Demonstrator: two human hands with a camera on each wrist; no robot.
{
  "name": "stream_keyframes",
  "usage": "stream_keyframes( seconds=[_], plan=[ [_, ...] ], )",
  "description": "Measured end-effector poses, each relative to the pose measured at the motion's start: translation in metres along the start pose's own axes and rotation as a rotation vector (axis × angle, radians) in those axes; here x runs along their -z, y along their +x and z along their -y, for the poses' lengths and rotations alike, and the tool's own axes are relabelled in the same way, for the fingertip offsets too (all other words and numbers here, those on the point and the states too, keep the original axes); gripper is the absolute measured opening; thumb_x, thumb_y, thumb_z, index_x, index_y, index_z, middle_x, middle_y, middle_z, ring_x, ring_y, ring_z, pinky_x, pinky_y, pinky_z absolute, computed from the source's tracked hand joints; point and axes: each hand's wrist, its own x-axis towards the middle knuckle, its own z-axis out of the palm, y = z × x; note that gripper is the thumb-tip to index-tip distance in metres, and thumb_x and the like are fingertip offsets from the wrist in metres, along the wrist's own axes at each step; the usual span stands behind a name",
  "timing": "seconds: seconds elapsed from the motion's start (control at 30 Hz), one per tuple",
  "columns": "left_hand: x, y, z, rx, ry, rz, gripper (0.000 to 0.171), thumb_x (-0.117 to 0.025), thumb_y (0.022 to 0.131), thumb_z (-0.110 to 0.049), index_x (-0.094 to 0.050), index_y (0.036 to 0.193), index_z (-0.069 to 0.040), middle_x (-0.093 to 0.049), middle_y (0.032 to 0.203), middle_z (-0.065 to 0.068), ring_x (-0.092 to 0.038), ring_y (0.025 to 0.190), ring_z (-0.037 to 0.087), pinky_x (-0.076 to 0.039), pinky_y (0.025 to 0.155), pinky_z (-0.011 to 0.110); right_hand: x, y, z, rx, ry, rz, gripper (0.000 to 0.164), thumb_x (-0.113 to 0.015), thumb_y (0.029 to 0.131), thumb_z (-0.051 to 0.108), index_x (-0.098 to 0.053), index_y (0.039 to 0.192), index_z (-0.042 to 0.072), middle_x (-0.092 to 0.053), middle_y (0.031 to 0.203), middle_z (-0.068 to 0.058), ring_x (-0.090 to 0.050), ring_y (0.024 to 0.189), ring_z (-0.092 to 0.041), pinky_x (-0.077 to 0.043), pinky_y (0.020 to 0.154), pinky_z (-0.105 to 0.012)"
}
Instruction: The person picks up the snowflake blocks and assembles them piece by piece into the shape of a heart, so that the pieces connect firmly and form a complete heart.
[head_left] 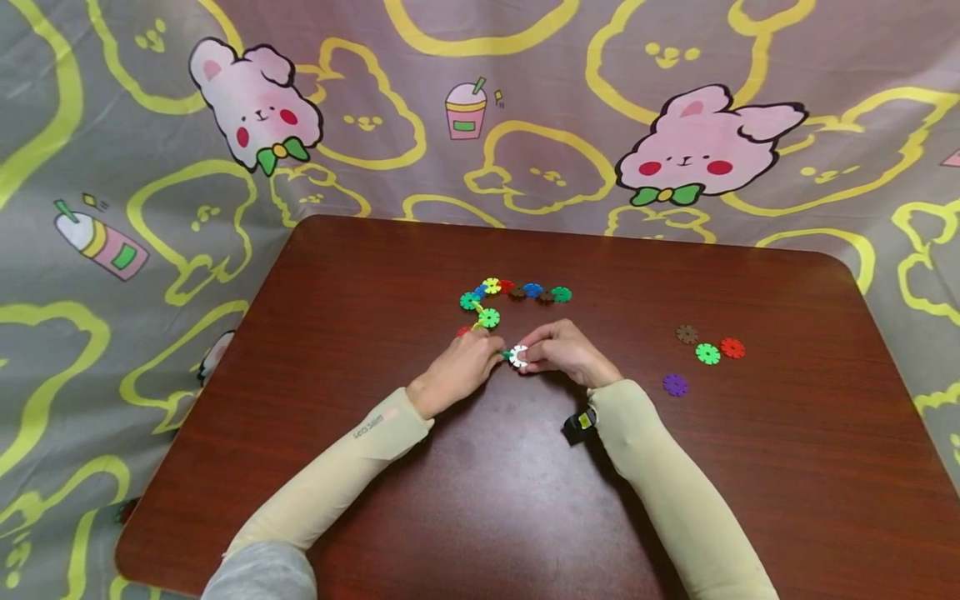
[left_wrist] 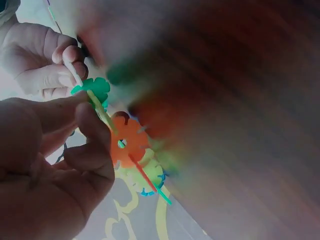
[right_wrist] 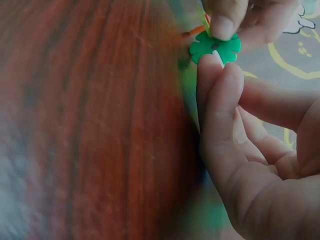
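Observation:
My left hand [head_left: 461, 367] pinches a green notched plastic disc [right_wrist: 227, 48] at the near end of a chain of interlocking discs. Between thumb and fingers, my right hand [head_left: 566, 352] holds a white notched disc [head_left: 516, 358]. In the right wrist view the white disc's edge meets the green disc at its rim; how deeply the two slot together cannot be told. A yellow disc [left_wrist: 102, 112] and an orange-red disc [left_wrist: 131, 142] follow along the chain in the left wrist view. The left fingers partly hide the chain's near part.
Beyond my hands the chain curves back and right, past a yellow disc [head_left: 491, 286] to a green end disc [head_left: 561, 294]. Loose at the right lie a brown disc [head_left: 686, 334], a light green disc [head_left: 707, 354], a red disc [head_left: 732, 348] and a purple disc [head_left: 675, 385] on the brown table [head_left: 495, 500].

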Motion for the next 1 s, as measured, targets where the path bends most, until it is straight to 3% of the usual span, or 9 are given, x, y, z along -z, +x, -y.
stream_keyframes(
  seconds=[0.43,0.77,1.0],
  plan=[
    [-0.003,-0.001,-0.011,0.055,-0.005,-0.056,0.012,-0.058,0.094,-0.002,-0.065,0.085,-0.001,-0.061,0.078,0.010,-0.062,0.072,0.021,-0.051,0.060,0.028,-0.005,0.000,0.003,-0.024,0.030,-0.015,0.022,-0.061,0.085,-0.010,-0.061,0.106,-0.016,-0.067,0.074,-0.008,-0.067,0.062,-0.016,-0.057,0.063,-0.022],
    [-0.008,-0.001,-0.014,0.013,0.027,-0.098,0.013,-0.056,0.092,0.004,-0.058,0.080,0.000,-0.061,0.079,0.011,-0.064,0.073,0.023,-0.053,0.061,0.029,-0.001,0.001,0.005,-0.063,0.036,0.021,0.021,-0.060,0.085,-0.009,-0.060,0.106,-0.014,-0.069,0.075,-0.007,-0.067,0.063,-0.015,-0.055,0.062,-0.020],
    [-0.009,-0.001,-0.015,0.002,0.007,-0.085,0.013,-0.054,0.090,0.009,-0.056,0.081,0.000,-0.062,0.080,0.012,-0.065,0.076,0.025,-0.054,0.062,0.030,0.002,0.004,0.007,-0.068,-0.038,0.049,0.027,-0.060,0.084,-0.010,-0.059,0.110,-0.016,-0.068,0.074,-0.007,-0.067,0.060,-0.015,-0.054,0.058,-0.018]
  ],
)
